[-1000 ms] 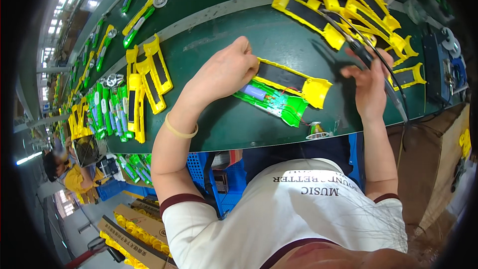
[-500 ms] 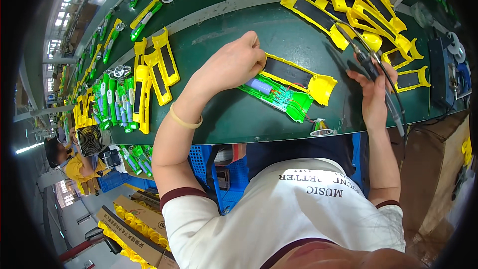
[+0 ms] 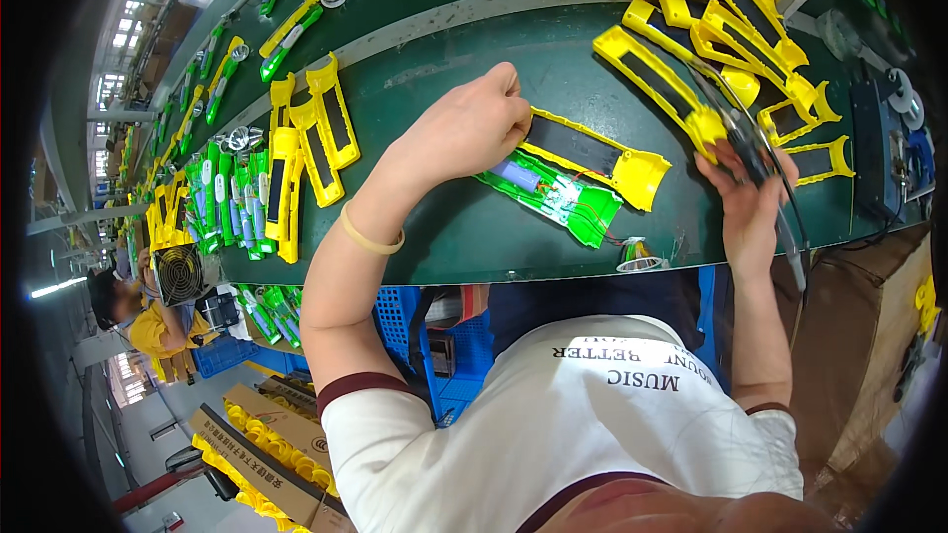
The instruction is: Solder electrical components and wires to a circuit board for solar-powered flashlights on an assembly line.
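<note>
My left hand [image 3: 474, 123] is closed at the far-left end of a yellow plastic housing half [image 3: 578, 150] with a dark panel. A green housing half [image 3: 553, 199] lies against its near side, carrying a blue cylindrical battery [image 3: 514, 174], a small circuit board and red wires. Those wires lead to a silver reflector cup [image 3: 637, 257] at the bench's near edge. My right hand [image 3: 748, 183] grips a soldering iron [image 3: 755, 153] with a dark handle. Its fingers also touch the near end of another yellow housing half [image 3: 657, 84], which slants up to the left.
Yellow housings [image 3: 750, 25] are piled at the far right, beside a dark bench device [image 3: 879, 128]. On the left stand more yellow housings [image 3: 314, 128] and a row of green housings with batteries [image 3: 232, 197]. A small fan [image 3: 181, 276] and a co-worker in yellow [image 3: 153, 326] are farther left.
The yellow housing half by my right hand has slid toward me and right, away from the pile. My right hand has lowered slightly with the soldering iron. My left hand stays put.
</note>
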Demonstrator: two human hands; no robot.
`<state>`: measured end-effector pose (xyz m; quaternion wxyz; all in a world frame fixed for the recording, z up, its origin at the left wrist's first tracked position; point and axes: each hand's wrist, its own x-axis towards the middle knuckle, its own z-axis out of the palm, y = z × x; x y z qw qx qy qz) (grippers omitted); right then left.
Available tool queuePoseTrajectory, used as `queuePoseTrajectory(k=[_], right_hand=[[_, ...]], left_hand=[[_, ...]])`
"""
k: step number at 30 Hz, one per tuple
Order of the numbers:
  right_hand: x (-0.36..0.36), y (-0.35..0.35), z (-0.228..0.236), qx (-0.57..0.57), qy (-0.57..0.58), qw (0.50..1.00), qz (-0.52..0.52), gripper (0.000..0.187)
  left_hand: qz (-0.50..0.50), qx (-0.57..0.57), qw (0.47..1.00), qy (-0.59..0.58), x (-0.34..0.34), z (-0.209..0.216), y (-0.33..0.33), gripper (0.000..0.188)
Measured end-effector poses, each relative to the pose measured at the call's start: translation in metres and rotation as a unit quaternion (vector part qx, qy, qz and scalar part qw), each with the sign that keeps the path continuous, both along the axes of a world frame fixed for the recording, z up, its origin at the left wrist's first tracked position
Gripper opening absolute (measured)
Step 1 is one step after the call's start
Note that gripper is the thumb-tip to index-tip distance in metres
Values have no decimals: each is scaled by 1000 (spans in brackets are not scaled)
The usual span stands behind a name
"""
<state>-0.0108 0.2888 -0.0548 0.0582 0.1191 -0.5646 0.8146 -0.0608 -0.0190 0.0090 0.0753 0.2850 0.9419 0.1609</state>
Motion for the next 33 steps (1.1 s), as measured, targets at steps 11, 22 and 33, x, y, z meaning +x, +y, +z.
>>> queuePoseTrajectory(k=[11,22,33], right_hand=[[19,1,-3,-13,-29,999,-31,46],[16,2,1,-11,-60,995,-81,53],[27,3,-7,27,-81,986,-141,52]], left_hand=[[-84,79,991,63,-14,-4,-9,18],[77,210,975,-1,-5,-22,-62,52],[256,55,951,-166,-278,-24,-130,64]])
